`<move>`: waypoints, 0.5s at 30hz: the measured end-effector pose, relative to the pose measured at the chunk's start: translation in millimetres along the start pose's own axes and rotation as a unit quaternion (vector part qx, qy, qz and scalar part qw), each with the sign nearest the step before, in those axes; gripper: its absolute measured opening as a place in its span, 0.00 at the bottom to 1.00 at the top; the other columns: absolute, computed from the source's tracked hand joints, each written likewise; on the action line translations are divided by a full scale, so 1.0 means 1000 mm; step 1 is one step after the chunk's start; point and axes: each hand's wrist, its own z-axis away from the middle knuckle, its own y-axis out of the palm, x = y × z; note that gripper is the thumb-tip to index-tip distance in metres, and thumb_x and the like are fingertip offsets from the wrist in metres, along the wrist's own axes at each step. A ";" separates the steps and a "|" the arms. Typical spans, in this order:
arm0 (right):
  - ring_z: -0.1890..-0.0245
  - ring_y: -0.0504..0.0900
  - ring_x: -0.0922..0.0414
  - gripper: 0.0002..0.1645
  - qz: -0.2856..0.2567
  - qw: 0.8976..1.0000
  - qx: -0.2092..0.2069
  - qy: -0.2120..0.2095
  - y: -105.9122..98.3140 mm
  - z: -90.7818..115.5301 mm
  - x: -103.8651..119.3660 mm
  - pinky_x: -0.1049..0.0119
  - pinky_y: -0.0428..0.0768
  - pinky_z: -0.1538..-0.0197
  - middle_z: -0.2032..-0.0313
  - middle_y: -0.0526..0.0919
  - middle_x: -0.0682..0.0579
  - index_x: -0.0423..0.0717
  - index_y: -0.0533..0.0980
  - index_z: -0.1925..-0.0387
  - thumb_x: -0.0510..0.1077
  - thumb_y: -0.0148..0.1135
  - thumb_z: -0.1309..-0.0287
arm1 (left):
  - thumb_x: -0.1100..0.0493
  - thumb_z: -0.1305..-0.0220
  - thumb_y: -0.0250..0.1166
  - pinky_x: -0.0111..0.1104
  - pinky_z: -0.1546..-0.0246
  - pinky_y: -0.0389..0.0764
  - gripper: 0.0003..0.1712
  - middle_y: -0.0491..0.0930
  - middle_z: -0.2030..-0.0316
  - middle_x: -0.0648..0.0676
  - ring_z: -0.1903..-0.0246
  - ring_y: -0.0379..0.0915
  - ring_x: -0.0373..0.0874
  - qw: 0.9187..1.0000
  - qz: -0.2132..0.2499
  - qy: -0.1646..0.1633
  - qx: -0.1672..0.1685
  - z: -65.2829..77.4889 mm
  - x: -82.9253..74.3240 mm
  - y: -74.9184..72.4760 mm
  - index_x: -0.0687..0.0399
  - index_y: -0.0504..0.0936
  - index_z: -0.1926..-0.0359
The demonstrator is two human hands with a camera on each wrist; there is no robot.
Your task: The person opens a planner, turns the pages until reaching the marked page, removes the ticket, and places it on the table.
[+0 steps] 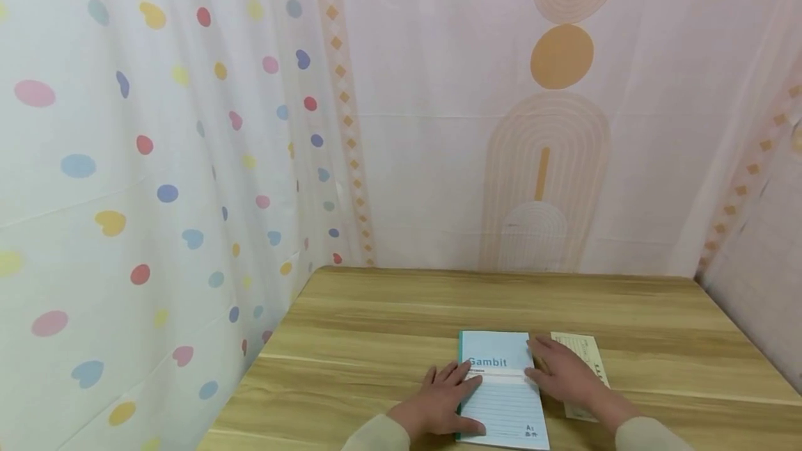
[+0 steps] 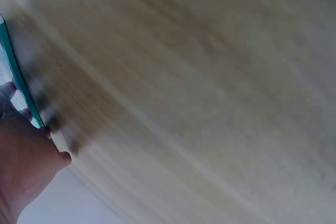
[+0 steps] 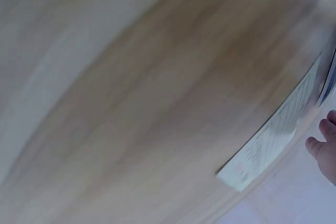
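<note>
A light-blue notebook with a green spine and the word "Gambit" on its cover lies flat on the wooden table. My left hand rests on its left side, fingers spread over the cover. On the opposite edge, the fingers of my right hand touch the notebook. Beneath the right forearm lies a pale yellow printed slip or pad, partly covered. In the left wrist view the green spine shows beside the left hand. The right wrist view has the yellow slip near the right hand's fingers.
The wood-grain table reaches back to a patterned curtain. A curtain with coloured dots hangs along the left side. The table's right edge runs beside a pale wall or cloth.
</note>
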 end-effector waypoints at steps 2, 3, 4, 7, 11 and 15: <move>0.36 0.68 0.32 0.42 -0.004 1.000 0.021 0.008 0.005 -0.003 0.002 0.36 0.65 0.37 0.34 0.67 0.29 0.32 0.71 0.36 0.59 0.66 0.39 | 0.28 0.39 0.60 0.57 0.30 0.50 0.46 0.49 0.23 0.45 0.25 0.43 0.49 1.000 -0.005 0.000 -0.002 0.000 -0.001 0.000 0.34 0.60 0.24; 0.35 0.67 0.32 0.46 -0.003 0.999 0.034 0.014 0.007 -0.004 0.003 0.35 0.64 0.37 0.34 0.66 0.30 0.32 0.71 0.35 0.62 0.67 0.42 | 0.27 0.39 0.60 0.57 0.31 0.51 0.46 0.49 0.23 0.45 0.25 0.44 0.49 1.000 -0.009 0.001 -0.003 0.001 -0.001 0.000 0.33 0.60 0.24; 0.34 0.66 0.33 0.49 -0.001 0.999 0.048 0.021 0.009 -0.004 0.004 0.34 0.62 0.36 0.33 0.65 0.30 0.33 0.70 0.35 0.65 0.68 0.45 | 0.27 0.39 0.59 0.57 0.31 0.51 0.46 0.49 0.23 0.45 0.25 0.44 0.49 1.000 -0.011 0.001 -0.005 0.001 -0.002 0.000 0.33 0.60 0.24; 0.31 0.61 0.35 0.54 0.008 0.996 0.077 0.043 0.014 -0.005 0.005 0.31 0.54 0.34 0.30 0.62 0.32 0.35 0.70 0.34 0.70 0.68 0.49 | 0.27 0.40 0.59 0.57 0.31 0.53 0.46 0.49 0.23 0.45 0.25 0.45 0.50 1.000 -0.016 0.002 -0.008 0.002 -0.003 0.000 0.33 0.60 0.24; 0.29 0.58 0.37 0.55 0.021 0.994 0.094 0.051 0.015 -0.005 0.005 0.29 0.49 0.34 0.29 0.61 0.34 0.37 0.68 0.32 0.72 0.66 0.49 | 0.27 0.40 0.60 0.58 0.31 0.52 0.47 0.48 0.23 0.47 0.25 0.43 0.50 1.000 -0.011 0.006 -0.009 0.004 -0.001 0.000 0.35 0.60 0.24; 0.28 0.56 0.36 0.55 0.022 0.994 0.100 0.042 0.016 -0.004 0.006 0.27 0.49 0.35 0.28 0.59 0.33 0.37 0.66 0.31 0.72 0.64 0.46 | 0.28 0.40 0.61 0.57 0.31 0.51 0.48 0.48 0.23 0.49 0.24 0.42 0.50 1.000 -0.008 0.017 -0.007 0.004 0.005 0.001 0.38 0.59 0.23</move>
